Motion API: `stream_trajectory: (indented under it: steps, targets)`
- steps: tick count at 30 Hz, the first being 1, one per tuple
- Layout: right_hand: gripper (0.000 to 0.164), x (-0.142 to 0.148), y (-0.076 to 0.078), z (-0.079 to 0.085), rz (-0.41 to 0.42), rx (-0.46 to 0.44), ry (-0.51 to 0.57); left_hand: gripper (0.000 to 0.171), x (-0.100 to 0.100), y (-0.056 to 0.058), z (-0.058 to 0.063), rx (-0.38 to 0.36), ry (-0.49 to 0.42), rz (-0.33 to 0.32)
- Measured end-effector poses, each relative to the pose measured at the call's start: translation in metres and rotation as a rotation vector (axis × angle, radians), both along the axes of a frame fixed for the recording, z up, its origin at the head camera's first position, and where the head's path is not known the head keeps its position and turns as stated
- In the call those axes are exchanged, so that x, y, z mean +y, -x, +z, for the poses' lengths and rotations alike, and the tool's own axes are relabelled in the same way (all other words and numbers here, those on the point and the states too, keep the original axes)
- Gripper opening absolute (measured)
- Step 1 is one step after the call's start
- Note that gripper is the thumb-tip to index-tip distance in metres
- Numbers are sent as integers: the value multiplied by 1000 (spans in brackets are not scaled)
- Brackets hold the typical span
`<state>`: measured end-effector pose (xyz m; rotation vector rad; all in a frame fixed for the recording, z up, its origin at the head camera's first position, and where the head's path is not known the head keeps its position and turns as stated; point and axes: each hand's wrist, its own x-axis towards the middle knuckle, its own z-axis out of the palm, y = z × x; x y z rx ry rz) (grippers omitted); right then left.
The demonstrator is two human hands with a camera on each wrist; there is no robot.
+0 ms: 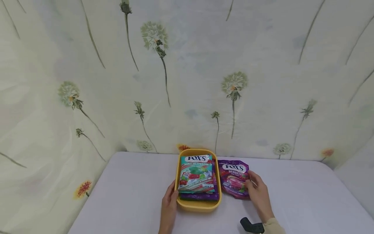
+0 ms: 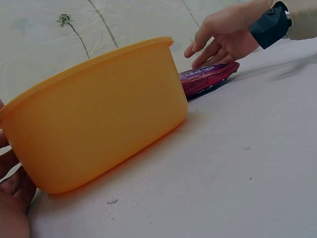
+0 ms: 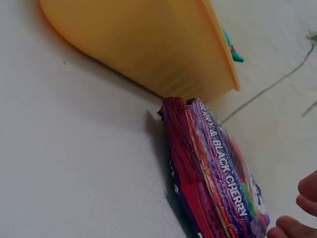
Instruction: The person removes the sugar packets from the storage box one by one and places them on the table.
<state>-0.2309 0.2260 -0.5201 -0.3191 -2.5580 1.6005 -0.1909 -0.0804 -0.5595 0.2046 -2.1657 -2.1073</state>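
Observation:
A yellow plastic tub [image 1: 198, 207] stands on the table with candy bags inside. On top lies a teal Fox's Mint Blossom candy bag [image 1: 196, 177], partly covering a purple bag [image 1: 201, 196]. My left hand [image 1: 168, 203] grips the tub's left side, its fingers along the outer wall in the left wrist view. Just right of the tub, a purple Fox's Berries candy bag [image 1: 233, 178] lies flat, label up. My right hand [image 1: 258, 193] is at that bag's right edge, fingers loosely bent and apart. In the right wrist view its fingertips [image 3: 292, 227] show close beside the bag.
A white cloth covers the table [image 1: 131, 182]. Behind it hangs a pale curtain [image 1: 193, 81] printed with dandelions, close to the tub's far end. A dark strap device [image 1: 252, 226] is worn on the right wrist.

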Motion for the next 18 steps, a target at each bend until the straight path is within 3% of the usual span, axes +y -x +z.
stream_trajectory:
  steps: [8,18]
  targets:
    - [48,-15,-2,6,95,98,75,48,0,-1,5,-4,21,19]
    - [46,-38,-13,12,223,152,230,51,1,-2,4,0,6,9]
